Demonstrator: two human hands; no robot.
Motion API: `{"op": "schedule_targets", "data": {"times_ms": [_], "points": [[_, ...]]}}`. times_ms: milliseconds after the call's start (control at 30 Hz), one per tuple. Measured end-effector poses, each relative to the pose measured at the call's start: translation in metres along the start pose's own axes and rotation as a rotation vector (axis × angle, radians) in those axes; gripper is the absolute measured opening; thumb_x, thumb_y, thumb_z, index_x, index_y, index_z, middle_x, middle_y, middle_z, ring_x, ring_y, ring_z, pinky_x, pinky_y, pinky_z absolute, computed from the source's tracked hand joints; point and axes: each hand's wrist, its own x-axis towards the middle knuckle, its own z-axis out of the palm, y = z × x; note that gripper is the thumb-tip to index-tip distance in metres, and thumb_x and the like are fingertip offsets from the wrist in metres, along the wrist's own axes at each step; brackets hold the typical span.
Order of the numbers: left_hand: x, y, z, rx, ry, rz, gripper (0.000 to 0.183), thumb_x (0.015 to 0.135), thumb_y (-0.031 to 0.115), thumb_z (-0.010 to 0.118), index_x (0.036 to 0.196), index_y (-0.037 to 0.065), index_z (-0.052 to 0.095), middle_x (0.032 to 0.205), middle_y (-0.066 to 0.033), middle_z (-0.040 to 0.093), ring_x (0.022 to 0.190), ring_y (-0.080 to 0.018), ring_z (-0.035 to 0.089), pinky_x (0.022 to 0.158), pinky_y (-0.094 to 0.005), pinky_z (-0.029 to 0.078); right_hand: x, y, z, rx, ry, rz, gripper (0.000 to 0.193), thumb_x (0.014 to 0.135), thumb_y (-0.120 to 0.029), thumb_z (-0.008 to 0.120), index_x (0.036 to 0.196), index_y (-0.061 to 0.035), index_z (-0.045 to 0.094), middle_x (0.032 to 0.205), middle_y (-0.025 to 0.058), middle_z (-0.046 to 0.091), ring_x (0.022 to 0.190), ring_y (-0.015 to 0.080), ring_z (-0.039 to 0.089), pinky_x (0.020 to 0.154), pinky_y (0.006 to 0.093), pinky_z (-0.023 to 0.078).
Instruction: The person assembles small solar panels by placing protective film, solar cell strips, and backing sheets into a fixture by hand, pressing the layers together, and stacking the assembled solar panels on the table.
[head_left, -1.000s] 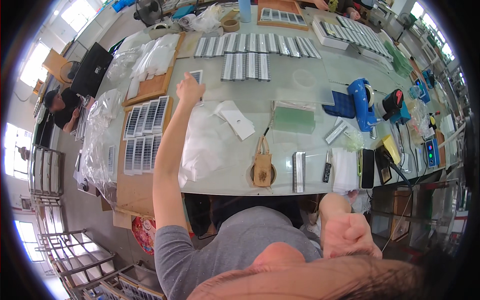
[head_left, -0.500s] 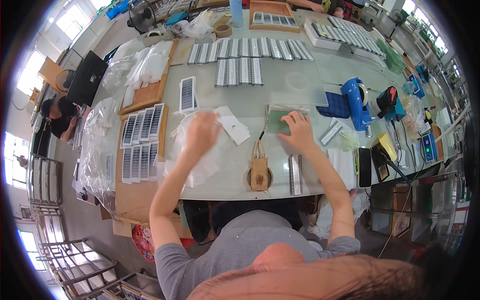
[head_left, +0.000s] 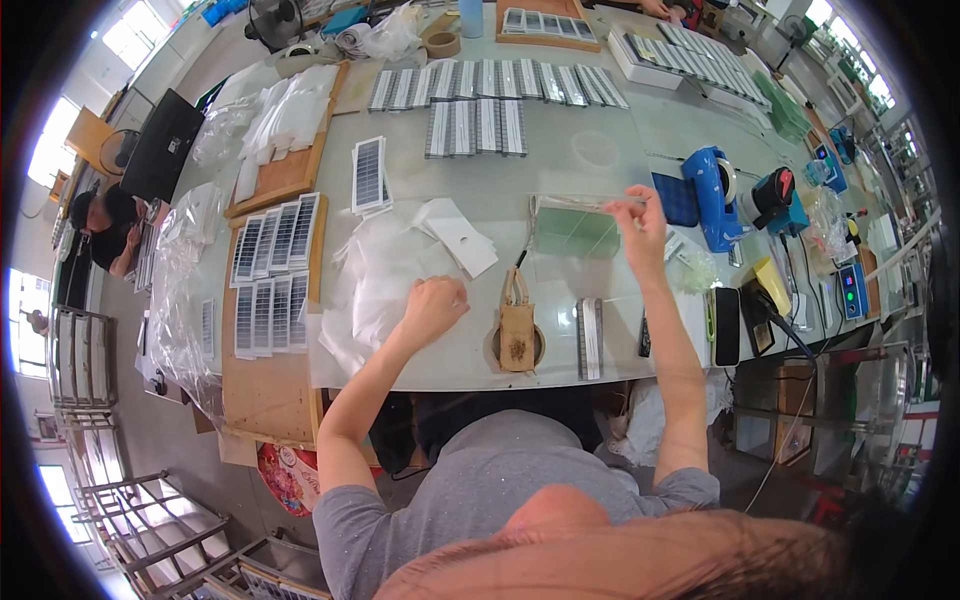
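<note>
My right hand [head_left: 643,235] is raised over the right edge of a green rectangular plate [head_left: 572,238], its fingertips pinched together. Whatever is between them is too thin to make out. Fingers curled, my left hand [head_left: 432,312] hovers at the right side of a pile of thin white sheets [head_left: 372,275]; anything inside it is hidden. White cards [head_left: 458,238] lie fanned out beyond that hand. Between my arms sits a tan wooden block with a looped handle [head_left: 517,335], resting over a round ring. To its right lies one striped panel strip [head_left: 590,338].
Panels lie on a wooden board [head_left: 262,385] at left. Rows of striped strips [head_left: 478,128] cross the table's far part. A blue tape dispenser [head_left: 712,200], a phone [head_left: 727,328] and a yellow-topped stand [head_left: 768,292] occupy the right side. Another person [head_left: 112,225] sits far left.
My left hand has come down and toward me, from beside the white cards to the sheet pile's near right. My right hand has lifted off the green plate and moved right, its fingers now pinched.
</note>
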Motion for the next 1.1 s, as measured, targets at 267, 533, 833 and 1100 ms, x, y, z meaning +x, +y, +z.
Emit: {"op": "schedule_targets", "data": {"times_ms": [267, 533, 833, 1100], "points": [[-0.006, 0.002, 0.007, -0.141, 0.203, -0.134, 0.015, 0.08, 0.019, 0.071, 0.089, 0.008, 0.065, 0.106, -0.014, 0.064, 0.105, -0.0337, 0.059, 0.089, -0.045, 0.045, -0.081, -0.013, 0.05, 0.216, -0.257, 0.371, 0.04, 0.092, -0.004, 0.063, 0.128, -0.0061, 0.046, 0.088, 0.0058, 0.073, 0.081, 0.0065, 0.063, 0.075, 0.022, 0.046], [-0.031, 0.021, -0.033, -0.218, 0.644, 0.303, 0.01, 0.083, 0.009, 0.072, 0.083, 0.007, 0.061, 0.102, -0.0101, 0.066, 0.102, -0.0276, 0.062, 0.089, -0.042, 0.047, -0.119, -0.004, 0.064, 0.065, -0.438, 0.493, 0.037, 0.09, -0.01, 0.068, 0.122, -0.0067, 0.051, 0.082, 0.0039, 0.073, 0.077, 0.0068, 0.064, 0.074, 0.0236, 0.047], [-0.136, 0.04, -0.05, -0.09, -0.07, 0.154, 0.012, 0.089, 0.013, 0.066, 0.097, 0.005, 0.062, 0.076, -0.011, 0.068, 0.075, -0.0268, 0.068, 0.068, -0.0364, 0.053, -0.119, -0.001, 0.062, -0.566, -0.422, -0.015, 0.043, 0.073, -0.034, 0.083, 0.108, -0.0153, 0.066, 0.115, 0.0055, 0.053, 0.104, 0.022, 0.05, 0.091, 0.0374, 0.033], [-0.1, 0.089, 0.025, -1.386, 0.12, -0.084, 0.027, 0.101, 0.003, 0.046, 0.128, 0.002, 0.049, 0.103, -0.0119, 0.069, 0.073, -0.0146, 0.068, 0.062, -0.0247, 0.054, -0.125, -0.019, 0.056, -0.513, -0.475, -0.176, 0.038, 0.071, -0.036, 0.082, 0.1, -0.016, 0.069, 0.114, 0.0021, 0.056, 0.107, 0.0239, 0.049, 0.092, 0.0424, 0.03]]}}
